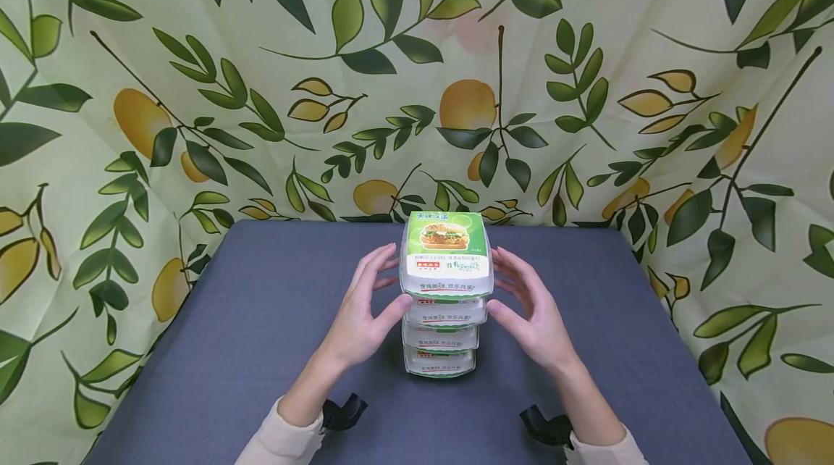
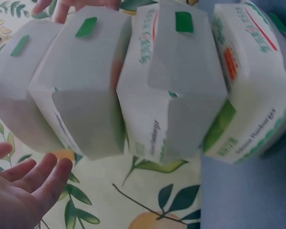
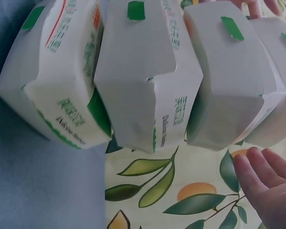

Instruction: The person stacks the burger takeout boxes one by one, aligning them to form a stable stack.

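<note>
Several burger boxes stand in a stack on the dark table. The top burger box [image 1: 446, 255] has a green lid with a hamburger picture, and the white lower boxes [image 1: 441, 338] show green and red print. On the left of the upper stack is my left hand [image 1: 368, 313], fingers spread and slightly bent. My right hand [image 1: 531, 313] mirrors it on the other side. Both wrist views show background between the visible fingers and the boxes. In the left wrist view, the box sides [image 2: 176, 62] carry green tabs; the right wrist view shows similar sides [image 3: 138, 62].
A blue-grey cloth covers the table [image 1: 274, 298]. Behind and around it hangs a pale curtain [image 1: 417, 139] printed with leaves and orange fruit. Black straps [image 1: 345, 412] hang at both wrists, by the light sleeves [image 1: 283, 440].
</note>
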Demonstrator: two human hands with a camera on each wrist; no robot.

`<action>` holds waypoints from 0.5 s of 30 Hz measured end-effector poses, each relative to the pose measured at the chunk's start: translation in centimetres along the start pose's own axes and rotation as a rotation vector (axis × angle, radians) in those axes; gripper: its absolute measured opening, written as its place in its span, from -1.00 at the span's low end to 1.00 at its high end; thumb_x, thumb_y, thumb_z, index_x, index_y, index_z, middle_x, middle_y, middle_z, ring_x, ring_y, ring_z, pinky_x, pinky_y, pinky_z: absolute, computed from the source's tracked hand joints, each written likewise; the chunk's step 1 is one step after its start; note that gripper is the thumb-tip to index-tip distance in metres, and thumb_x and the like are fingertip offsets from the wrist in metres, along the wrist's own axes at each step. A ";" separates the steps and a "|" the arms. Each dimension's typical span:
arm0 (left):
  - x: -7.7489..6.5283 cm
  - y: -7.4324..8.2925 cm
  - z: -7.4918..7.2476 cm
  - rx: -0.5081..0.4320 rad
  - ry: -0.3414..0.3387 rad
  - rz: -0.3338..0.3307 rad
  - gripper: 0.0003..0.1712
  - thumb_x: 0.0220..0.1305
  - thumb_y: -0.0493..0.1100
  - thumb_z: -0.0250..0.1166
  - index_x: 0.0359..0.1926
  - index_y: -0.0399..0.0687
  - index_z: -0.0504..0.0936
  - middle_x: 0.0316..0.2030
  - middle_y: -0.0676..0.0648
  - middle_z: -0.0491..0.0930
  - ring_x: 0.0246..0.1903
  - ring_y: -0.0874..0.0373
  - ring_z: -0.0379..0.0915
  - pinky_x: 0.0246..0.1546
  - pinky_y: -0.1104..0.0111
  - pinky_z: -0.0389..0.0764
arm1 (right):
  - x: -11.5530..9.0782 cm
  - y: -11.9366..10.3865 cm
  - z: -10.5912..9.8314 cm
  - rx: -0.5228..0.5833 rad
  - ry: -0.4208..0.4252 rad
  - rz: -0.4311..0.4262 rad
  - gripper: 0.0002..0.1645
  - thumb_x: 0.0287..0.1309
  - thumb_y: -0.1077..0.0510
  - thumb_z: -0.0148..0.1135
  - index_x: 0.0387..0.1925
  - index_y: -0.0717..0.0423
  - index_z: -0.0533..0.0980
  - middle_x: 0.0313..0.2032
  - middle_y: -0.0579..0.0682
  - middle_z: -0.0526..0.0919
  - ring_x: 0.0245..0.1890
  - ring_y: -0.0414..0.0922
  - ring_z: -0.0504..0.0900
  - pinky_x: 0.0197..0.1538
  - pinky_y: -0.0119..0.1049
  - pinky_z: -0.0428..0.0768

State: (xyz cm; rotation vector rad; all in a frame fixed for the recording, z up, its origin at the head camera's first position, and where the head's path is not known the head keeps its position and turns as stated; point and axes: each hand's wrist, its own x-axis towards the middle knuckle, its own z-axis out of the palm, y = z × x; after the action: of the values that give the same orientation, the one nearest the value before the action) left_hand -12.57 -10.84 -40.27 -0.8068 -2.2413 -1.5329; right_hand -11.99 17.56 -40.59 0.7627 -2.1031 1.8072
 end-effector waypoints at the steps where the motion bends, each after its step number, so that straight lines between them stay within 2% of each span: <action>1: -0.1 -0.1 -0.1 0.006 0.005 -0.006 -0.20 0.36 -0.21 0.31 0.54 0.01 0.20 0.46 -0.11 0.20 0.34 -0.04 0.32 0.24 0.04 0.49 | 0.0 0.0 -0.1 -0.003 -0.005 -0.003 -0.11 0.14 0.53 0.24 0.50 0.24 0.21 0.41 0.23 0.34 0.35 -0.15 0.39 0.31 -0.36 0.42; 7: -0.9 -0.7 -1.0 0.067 0.019 -0.051 -0.22 0.35 -0.19 0.31 0.53 0.09 0.24 0.42 -0.05 0.28 0.31 -0.04 0.36 0.24 0.03 0.48 | -0.3 0.0 -0.6 -0.030 -0.007 0.004 -0.12 0.15 0.52 0.26 0.49 0.21 0.24 0.39 0.24 0.36 0.35 -0.09 0.41 0.31 -0.35 0.42; 11: -1.4 -1.0 -1.5 0.173 0.021 -0.082 -0.24 0.35 -0.10 0.34 0.51 0.10 0.28 0.40 -0.04 0.31 0.24 -0.01 0.40 0.23 -0.01 0.46 | -0.7 0.3 -1.2 -0.063 0.005 0.036 -0.14 0.17 0.49 0.28 0.49 0.18 0.25 0.38 0.23 0.38 0.35 -0.02 0.42 0.32 -0.36 0.41; 15: -2.0 -1.5 -1.8 0.276 0.023 -0.094 -0.27 0.35 -0.04 0.35 0.48 0.07 0.33 0.41 -0.04 0.33 0.27 0.00 0.39 0.24 -0.06 0.43 | -1.2 0.8 -1.7 -0.139 0.002 0.099 -0.18 0.24 0.41 0.30 0.49 0.13 0.26 0.37 0.09 0.41 0.33 -0.07 0.45 0.30 -0.42 0.40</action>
State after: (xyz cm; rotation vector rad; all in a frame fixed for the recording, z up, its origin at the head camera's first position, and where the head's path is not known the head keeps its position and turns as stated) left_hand -12.02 -13.43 -41.77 -0.6080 -2.4332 -1.2235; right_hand -11.66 19.51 -41.52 0.6316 -2.2737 1.6868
